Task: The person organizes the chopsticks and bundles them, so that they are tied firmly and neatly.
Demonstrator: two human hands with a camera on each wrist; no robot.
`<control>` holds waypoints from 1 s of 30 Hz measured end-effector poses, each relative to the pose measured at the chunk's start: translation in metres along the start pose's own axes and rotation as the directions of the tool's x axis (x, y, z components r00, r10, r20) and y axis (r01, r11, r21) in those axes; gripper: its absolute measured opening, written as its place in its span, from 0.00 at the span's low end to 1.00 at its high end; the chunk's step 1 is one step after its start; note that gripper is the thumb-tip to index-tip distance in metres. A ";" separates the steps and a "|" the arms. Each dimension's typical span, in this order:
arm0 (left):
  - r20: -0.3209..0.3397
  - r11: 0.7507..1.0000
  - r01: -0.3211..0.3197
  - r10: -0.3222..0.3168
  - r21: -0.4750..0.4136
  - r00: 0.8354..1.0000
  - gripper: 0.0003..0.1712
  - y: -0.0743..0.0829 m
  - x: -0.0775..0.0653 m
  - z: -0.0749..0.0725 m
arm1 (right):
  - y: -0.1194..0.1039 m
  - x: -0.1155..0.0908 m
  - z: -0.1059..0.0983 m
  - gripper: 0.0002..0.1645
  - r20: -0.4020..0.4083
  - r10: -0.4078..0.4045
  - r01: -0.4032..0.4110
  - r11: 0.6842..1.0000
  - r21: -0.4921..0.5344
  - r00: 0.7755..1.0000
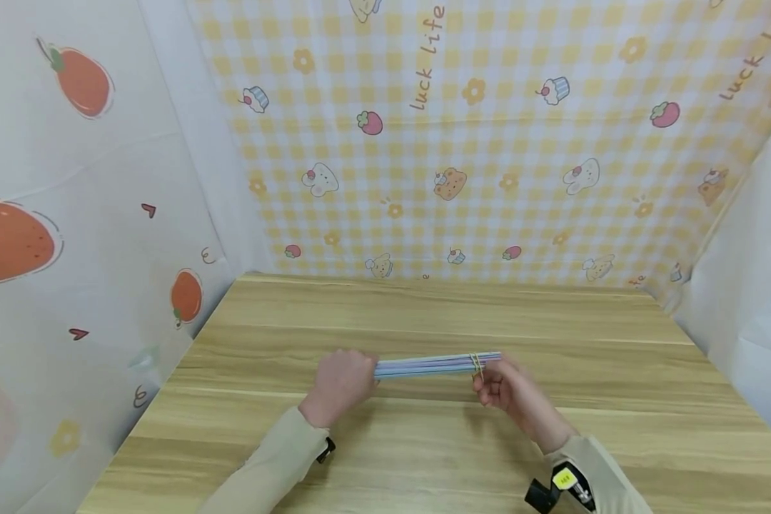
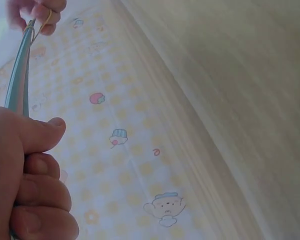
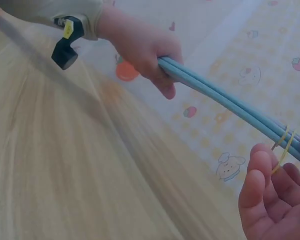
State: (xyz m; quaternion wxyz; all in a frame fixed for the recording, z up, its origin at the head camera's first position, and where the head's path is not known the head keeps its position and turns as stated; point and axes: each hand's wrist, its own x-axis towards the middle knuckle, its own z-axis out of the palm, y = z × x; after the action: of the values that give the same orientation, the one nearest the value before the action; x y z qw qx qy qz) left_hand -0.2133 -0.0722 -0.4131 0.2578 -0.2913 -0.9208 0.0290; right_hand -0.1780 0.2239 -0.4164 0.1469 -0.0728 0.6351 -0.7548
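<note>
My left hand (image 1: 345, 382) grips one end of a bundle of thin pastel sticks (image 1: 424, 366), blue and purple, held level above the table. In the left wrist view the left fingers (image 2: 42, 195) are curled round it, hiding that end. A yellow rubber band (image 3: 290, 145) circles the bundle near its other end. There my right hand (image 1: 517, 396) hooks the band with curled fingers, drawing a loop below the sticks. The right thumb is mostly cut off in the right wrist view, so its exact contact cannot be told.
The wood-grain table (image 1: 283, 321) lies beneath both hands. Behind it hangs a yellow checked cloth (image 1: 411, 157), with a white printed cloth (image 1: 116, 178) at the left and a pale one (image 1: 764, 271) at the right. Each wrist wears a black camera mount (image 1: 546, 492).
</note>
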 end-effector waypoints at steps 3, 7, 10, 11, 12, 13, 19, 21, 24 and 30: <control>-0.039 1.000 -0.003 0.004 0.027 0.999 0.19 -0.003 0.001 0.000 | 0.006 -0.003 -0.002 0.17 0.048 -0.042 0.038 0.996 0.075 0.998; -0.101 0.998 -0.003 0.010 0.068 0.995 0.21 -0.005 0.003 0.000 | 0.018 -0.006 0.000 0.18 0.048 -0.020 0.015 0.994 0.104 0.999; -0.123 0.997 0.003 0.006 0.075 0.992 0.21 -0.007 0.004 -0.001 | 0.028 -0.008 0.005 0.17 -0.031 0.038 -0.037 0.998 0.041 0.999; -0.127 0.997 0.006 0.005 0.082 0.992 0.22 -0.007 0.004 -0.001 | 0.031 -0.009 0.007 0.17 -0.066 0.055 -0.055 0.998 0.008 0.996; -0.126 0.997 0.010 0.001 0.082 0.992 0.22 -0.008 0.004 -0.001 | 0.033 -0.009 0.009 0.17 -0.102 0.067 -0.071 0.997 -0.039 0.993; -0.131 0.996 0.016 -0.005 0.087 0.991 0.22 -0.008 0.005 -0.002 | 0.035 -0.010 0.011 0.17 -0.127 0.074 -0.086 0.992 -0.090 0.989; -0.119 0.994 0.080 -0.071 0.069 0.990 0.19 -0.012 0.005 0.001 | 0.040 -0.016 0.020 0.14 -0.108 -0.006 -0.034 0.928 -0.371 0.994; -0.089 0.994 0.104 -0.100 0.046 0.991 0.17 -0.012 0.004 0.004 | 0.039 -0.018 0.022 0.13 -0.056 -0.103 0.071 0.904 -0.421 0.993; -0.038 0.990 0.138 -0.137 0.018 0.990 0.14 -0.011 0.003 0.006 | 0.040 -0.021 0.025 0.16 0.038 -0.265 0.253 0.854 -0.455 0.963; -0.004 0.984 0.174 -0.174 -0.022 0.985 0.12 -0.006 0.003 0.007 | 0.042 -0.022 0.026 0.36 0.096 -0.360 0.373 0.898 -0.233 0.928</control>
State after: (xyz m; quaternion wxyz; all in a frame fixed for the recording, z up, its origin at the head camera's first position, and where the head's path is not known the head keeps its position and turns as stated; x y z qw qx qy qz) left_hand -0.2218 -0.0755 -0.4163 0.2591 -0.2125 -0.9422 -0.0044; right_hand -0.1438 0.2002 -0.4508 0.0079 -0.2276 0.6952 -0.6817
